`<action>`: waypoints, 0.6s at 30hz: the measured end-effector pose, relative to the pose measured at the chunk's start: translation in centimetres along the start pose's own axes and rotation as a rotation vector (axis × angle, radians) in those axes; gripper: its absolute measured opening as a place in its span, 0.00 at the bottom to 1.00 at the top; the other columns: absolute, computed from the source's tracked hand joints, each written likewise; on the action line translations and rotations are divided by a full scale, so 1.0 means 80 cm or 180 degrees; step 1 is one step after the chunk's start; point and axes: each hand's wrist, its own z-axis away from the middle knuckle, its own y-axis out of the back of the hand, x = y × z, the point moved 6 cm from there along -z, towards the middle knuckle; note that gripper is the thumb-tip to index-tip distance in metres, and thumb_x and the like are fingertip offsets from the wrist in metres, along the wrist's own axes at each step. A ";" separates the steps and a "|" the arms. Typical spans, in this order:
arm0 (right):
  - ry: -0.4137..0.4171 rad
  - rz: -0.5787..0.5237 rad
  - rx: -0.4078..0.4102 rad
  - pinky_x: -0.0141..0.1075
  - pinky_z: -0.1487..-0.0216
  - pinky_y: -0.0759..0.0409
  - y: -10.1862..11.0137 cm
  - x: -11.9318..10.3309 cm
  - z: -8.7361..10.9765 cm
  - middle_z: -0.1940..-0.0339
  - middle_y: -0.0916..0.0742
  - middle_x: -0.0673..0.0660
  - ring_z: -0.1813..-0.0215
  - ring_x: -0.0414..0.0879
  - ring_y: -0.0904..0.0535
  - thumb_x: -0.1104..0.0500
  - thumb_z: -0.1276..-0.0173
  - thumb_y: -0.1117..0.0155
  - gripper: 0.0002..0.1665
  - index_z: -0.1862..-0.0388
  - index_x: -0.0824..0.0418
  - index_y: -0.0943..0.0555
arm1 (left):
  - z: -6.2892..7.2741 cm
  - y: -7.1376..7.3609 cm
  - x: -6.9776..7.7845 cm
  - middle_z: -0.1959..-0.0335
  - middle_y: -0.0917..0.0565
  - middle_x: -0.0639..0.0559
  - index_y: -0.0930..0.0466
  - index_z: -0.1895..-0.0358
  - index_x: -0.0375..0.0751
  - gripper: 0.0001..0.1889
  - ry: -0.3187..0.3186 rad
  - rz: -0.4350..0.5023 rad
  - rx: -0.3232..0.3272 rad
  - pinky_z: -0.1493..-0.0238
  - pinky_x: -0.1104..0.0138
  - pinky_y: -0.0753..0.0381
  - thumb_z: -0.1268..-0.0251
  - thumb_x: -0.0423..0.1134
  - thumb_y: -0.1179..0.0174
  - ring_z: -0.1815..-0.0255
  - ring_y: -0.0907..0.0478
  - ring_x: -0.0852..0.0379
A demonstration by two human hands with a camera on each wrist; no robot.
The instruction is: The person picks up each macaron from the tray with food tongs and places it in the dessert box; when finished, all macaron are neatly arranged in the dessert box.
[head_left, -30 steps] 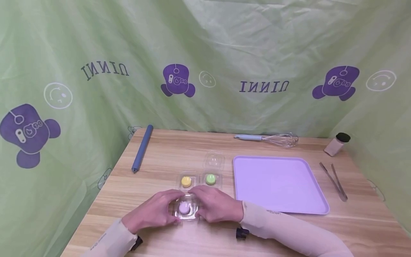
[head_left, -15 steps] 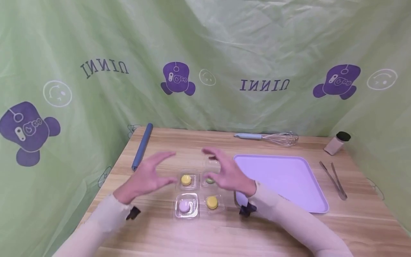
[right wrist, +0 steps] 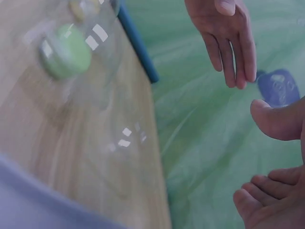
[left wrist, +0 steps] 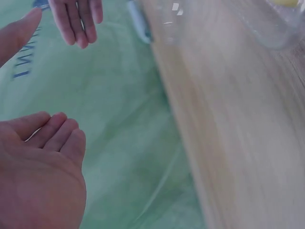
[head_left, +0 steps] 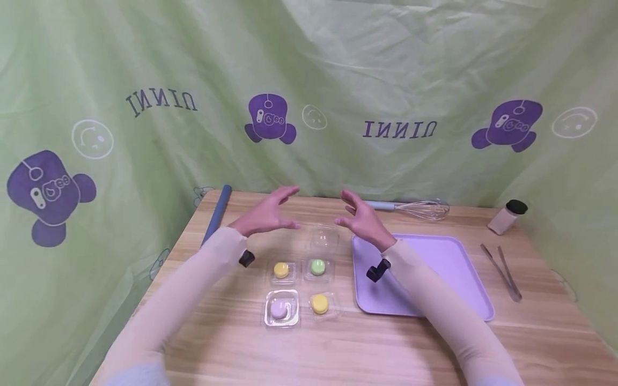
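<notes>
Both hands are raised over the far half of the table, palms facing each other and holding nothing. My left hand [head_left: 264,215] has its thumb and fingers spread apart, as does my right hand [head_left: 363,219]. In front of them lie several macarons in small clear plastic boxes: a yellow macaron [head_left: 281,269] at back left, a green macaron [head_left: 317,267] at back right, a lilac macaron [head_left: 278,309] at front left and another yellow macaron [head_left: 319,304] at front right. An opened clear lid [head_left: 324,238] stretches behind the green one.
A purple tray [head_left: 367,300] lies under the right forearm. Metal tongs [head_left: 503,274] and a black-capped jar [head_left: 507,217] are farther right. Along the back edge is a whisk [head_left: 425,209], partly behind the right hand. A blue rolling pin [head_left: 218,214] lies at the left edge.
Both hands have let go of the lilac macaron's box, moved up and away toward the back of the table, and drawn nearer each other since half a second ago. The boxes stay in place.
</notes>
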 end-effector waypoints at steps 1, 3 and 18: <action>-0.0050 0.0025 -0.0060 0.50 0.18 0.36 0.000 0.008 0.000 0.18 0.37 0.66 0.18 0.61 0.40 0.69 0.37 0.29 0.52 0.19 0.67 0.47 | -0.008 -0.008 -0.003 0.17 0.44 0.45 0.49 0.18 0.45 0.57 -0.0006 0.0014 -0.0085 0.18 0.46 0.39 0.50 0.51 0.23 0.19 0.43 0.37; -0.0109 0.0115 -0.0209 0.51 0.18 0.36 -0.003 0.021 0.002 0.19 0.36 0.68 0.19 0.62 0.39 0.68 0.36 0.29 0.52 0.19 0.67 0.47 | -0.020 -0.021 -0.008 0.17 0.44 0.44 0.49 0.18 0.43 0.57 0.0004 -0.0049 -0.0251 0.18 0.46 0.39 0.49 0.51 0.23 0.19 0.43 0.36; -0.0026 0.1198 -0.1026 0.58 0.21 0.35 -0.040 0.050 0.018 0.22 0.33 0.72 0.23 0.68 0.34 0.69 0.47 0.25 0.56 0.22 0.72 0.43 | -0.047 -0.094 -0.023 0.19 0.40 0.39 0.48 0.20 0.33 0.54 0.0185 -0.0647 -0.1103 0.16 0.52 0.41 0.51 0.33 0.25 0.19 0.41 0.42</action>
